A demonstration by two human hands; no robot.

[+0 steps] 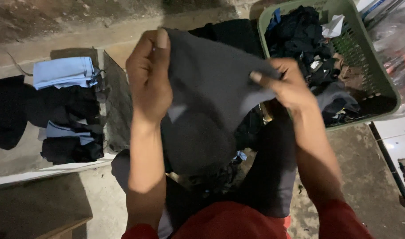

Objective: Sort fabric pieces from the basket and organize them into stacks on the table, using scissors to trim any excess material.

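Both hands pinching dark grey soft cloth garment [211,79]: left hand [148,77] on upper edge, right hand [288,86] on side edge. Held up just left of green plastic slatted basket [379,84]. Advisable: keep edges taut, corners aligned, clear of lap pile.

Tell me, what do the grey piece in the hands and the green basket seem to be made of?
The grey piece looks like soft matte cloth: it creases and hangs limp between both hands. The green basket looks like moulded plastic, with a stiff rim and slotted walls, slightly glossy.
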